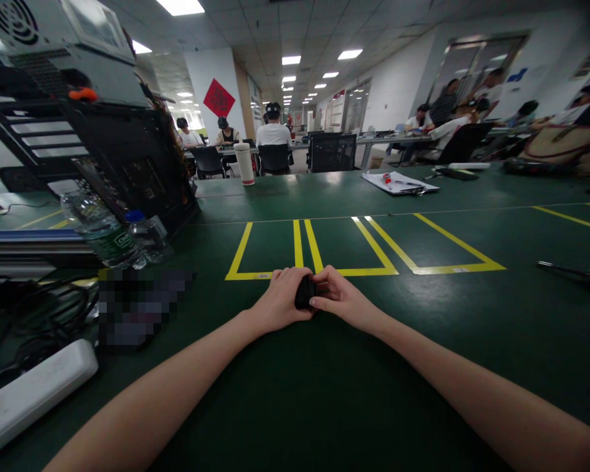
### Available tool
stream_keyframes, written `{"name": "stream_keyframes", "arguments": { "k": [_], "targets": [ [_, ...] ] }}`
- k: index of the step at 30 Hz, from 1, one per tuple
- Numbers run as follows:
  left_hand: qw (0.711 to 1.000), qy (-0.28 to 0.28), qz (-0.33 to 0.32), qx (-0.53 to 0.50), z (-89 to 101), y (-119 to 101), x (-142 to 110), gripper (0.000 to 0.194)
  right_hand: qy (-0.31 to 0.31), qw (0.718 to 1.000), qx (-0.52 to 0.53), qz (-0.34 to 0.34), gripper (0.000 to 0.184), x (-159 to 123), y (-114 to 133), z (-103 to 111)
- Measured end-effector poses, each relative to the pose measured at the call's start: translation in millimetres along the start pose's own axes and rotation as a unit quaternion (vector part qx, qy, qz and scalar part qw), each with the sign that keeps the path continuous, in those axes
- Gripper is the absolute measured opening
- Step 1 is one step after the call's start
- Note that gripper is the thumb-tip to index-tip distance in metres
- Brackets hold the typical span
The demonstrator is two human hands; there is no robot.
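A small black object [303, 293], boxy in outline, is held between my two hands just in front of the yellow tape marks; its exact kind does not show. My left hand [284, 295] wraps round its left side, fingers curled over the top. From the right, my right hand [343, 298] pinches it with thumb and fingertips. Much of the object is hidden by the fingers. Beneath both hands lies the dark green tabletop [314, 393]. Yellow tape outlines [368, 271] run along the table directly beyond my hands.
At left are an open computer case [128, 151], plastic bottles [103, 229], black cables [44, 314] and a white power strip [34, 400]. A white cup [244, 164] and a clipboard [398, 183] stand farther back. A dark pen-like tool [570, 270] lies right. People sit beyond.
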State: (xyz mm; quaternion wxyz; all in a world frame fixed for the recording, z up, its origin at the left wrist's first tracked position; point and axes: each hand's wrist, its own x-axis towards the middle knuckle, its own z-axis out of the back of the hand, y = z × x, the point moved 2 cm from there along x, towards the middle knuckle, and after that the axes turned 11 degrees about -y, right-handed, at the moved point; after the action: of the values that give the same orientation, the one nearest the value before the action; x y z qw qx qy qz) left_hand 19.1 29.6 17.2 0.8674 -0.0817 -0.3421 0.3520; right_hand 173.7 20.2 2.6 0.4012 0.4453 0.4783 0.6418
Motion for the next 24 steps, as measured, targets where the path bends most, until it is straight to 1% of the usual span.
{"name": "stream_keyframes", "arguments": {
  "k": [2,6,8,12,15,18,21,24],
  "targets": [
    [1.0,0.004,0.002,0.001,0.3,-0.1,0.0,0.055,0.001,1.0,0.001,0.005,0.026,-0.4,0.1,-0.1],
    [1.0,0.001,0.0,-0.004,1.1,0.0,0.4,0.054,-0.01,1.0,0.012,0.001,0.016,-1.1,2.0,-1.5],
    [1.0,0.0,-0.001,-0.009,1.0,0.3,0.7,0.055,-0.013,1.0,0.013,-0.002,0.015,-0.8,2.4,-2.3],
    [1.0,0.002,0.006,-0.01,-0.4,0.9,1.1,0.055,-0.03,0.999,-0.016,-0.017,0.021,0.7,0.5,-2.0],
    [1.0,-0.003,0.013,-0.005,-1.3,1.5,1.0,0.057,-0.022,0.999,-0.021,-0.027,0.021,1.2,-0.1,-1.5],
    [1.0,0.002,0.011,-0.005,-1.2,1.5,0.7,0.057,-0.002,1.0,0.003,-0.017,0.022,-0.3,2.6,-1.7],
    [1.0,0.004,0.011,-0.004,-0.3,0.9,0.6,0.057,0.001,1.0,0.011,0.001,0.027,-2.7,6.4,-2.2],
    [1.0,0.003,0.009,-0.008,0.2,0.4,0.5,0.056,-0.009,1.0,0.008,0.004,0.02,-3.9,7.9,-3.1]
  ]
}}
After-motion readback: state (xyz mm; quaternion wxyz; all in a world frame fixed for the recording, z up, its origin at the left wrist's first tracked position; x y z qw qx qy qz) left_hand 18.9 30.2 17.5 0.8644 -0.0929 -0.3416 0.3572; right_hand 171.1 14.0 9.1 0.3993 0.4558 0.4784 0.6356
